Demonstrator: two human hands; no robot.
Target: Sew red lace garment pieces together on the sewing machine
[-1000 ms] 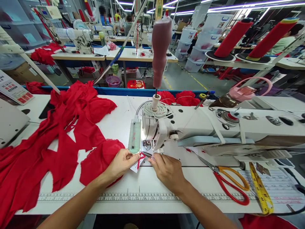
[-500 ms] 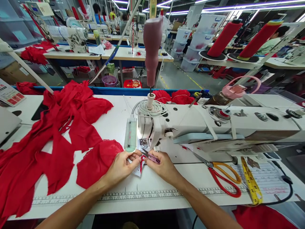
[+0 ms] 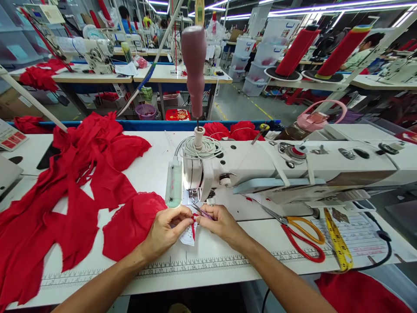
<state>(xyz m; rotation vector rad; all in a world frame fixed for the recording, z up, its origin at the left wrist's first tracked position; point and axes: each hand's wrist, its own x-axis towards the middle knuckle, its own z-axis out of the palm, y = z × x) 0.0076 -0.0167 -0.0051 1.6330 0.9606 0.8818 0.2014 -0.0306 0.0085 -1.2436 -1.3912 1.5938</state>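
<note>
My left hand [image 3: 169,228] is closed, its thumb and index finger pinching a narrow red fabric strip [image 3: 194,231]. A small printed white piece [image 3: 187,238] lies or hangs just under the strip; I cannot tell if they are joined. Thread snips [image 3: 204,213] rest in my right hand [image 3: 221,224], their dark blades pointing up and left toward the needle area. The right fingertips meet the strip too. Both hands are in front of the sewing machine [image 3: 208,174]. Left of my left hand lies a red fabric piece [image 3: 133,226] with a scalloped edge.
A heap of red fabric [image 3: 78,187] covers the table's left side. Large scissors [image 3: 289,224] with orange and red handles, a yellow tape measure [image 3: 339,241] and a written sheet [image 3: 361,243] lie to the right. A ruler scale [image 3: 208,264] runs along the front edge.
The view has shifted slightly, so the surroundings sit a little further left. The snips have turned more edge-on in my right hand. Both hands stay together at the strip.
</note>
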